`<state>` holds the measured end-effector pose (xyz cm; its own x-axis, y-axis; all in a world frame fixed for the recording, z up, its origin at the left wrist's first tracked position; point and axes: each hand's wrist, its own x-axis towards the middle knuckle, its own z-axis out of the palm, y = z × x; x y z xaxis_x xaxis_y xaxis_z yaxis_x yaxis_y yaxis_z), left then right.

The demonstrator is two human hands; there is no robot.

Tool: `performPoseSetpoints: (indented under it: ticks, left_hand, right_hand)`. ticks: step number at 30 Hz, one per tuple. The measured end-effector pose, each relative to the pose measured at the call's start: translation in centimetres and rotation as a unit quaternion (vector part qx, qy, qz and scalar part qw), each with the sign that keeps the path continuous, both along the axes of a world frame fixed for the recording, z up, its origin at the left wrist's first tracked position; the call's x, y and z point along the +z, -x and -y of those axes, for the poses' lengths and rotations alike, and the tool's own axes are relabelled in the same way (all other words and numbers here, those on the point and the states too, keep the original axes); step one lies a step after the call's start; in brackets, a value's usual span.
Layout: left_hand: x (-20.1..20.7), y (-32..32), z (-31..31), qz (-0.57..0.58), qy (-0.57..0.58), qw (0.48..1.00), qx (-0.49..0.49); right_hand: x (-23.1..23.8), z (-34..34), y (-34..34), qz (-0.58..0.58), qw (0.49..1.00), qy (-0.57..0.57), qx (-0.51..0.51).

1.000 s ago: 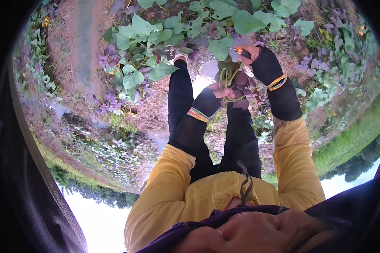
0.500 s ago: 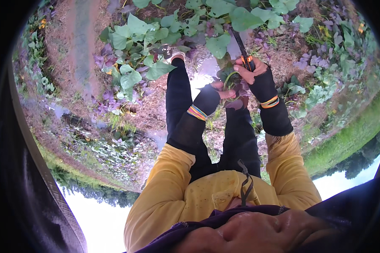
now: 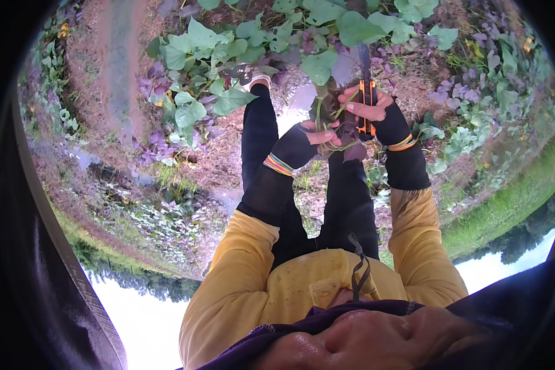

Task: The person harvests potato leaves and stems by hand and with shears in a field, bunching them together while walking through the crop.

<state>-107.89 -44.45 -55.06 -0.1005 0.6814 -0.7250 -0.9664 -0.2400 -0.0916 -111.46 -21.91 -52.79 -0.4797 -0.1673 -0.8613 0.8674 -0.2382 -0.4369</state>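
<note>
My left hand (image 3: 317,137), in a black fingerless sleeve with coloured bands at the wrist, is closed on a small bunch of leafy vine cuttings (image 3: 322,112) with dark purplish leaves. Beside it on the right, my right hand (image 3: 373,111) pinches a green vine stem (image 3: 346,103) between thumb and fingers. The same hand holds a long, narrow black-and-orange tool (image 3: 368,92), its dark end pointing away from me; its exact kind is unclear. Broad heart-shaped green leaves (image 3: 319,66) grow just beyond both hands.
Leafy vines (image 3: 194,46) spread across the ground ahead, with purple-leaved plants (image 3: 465,89) to the right. My legs (image 3: 351,197) stand apart on brown, litter-covered soil. A grass strip (image 3: 499,206) and trees (image 3: 524,231) lie at the far right.
The black-and-orange tool has turned more upright in my right hand, showing more of its handle. The vine pieces have shifted between my hands, and my left hand has moved slightly left.
</note>
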Motion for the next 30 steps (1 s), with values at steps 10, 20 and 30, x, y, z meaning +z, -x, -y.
performPoseSetpoints:
  ticks: [10,20,30]
  left_hand:
    - [0.3,0.1,-0.6,-0.001,-0.041,0.998,0.053]
    - [1.0,-0.4,-2.4,0.014,-0.07,0.988,0.134]
    - [0.3,-0.1,-2.4,-0.086,-0.025,0.995,0.05]
  right_hand:
    - [-2.8,1.8,-2.7,0.033,0.998,0.049,-0.013]
    - [-6.1,3.2,-5.1,0.091,0.985,-0.053,-0.139]
    - [-2.2,2.1,-1.4,-0.078,0.989,-0.124,-0.003]
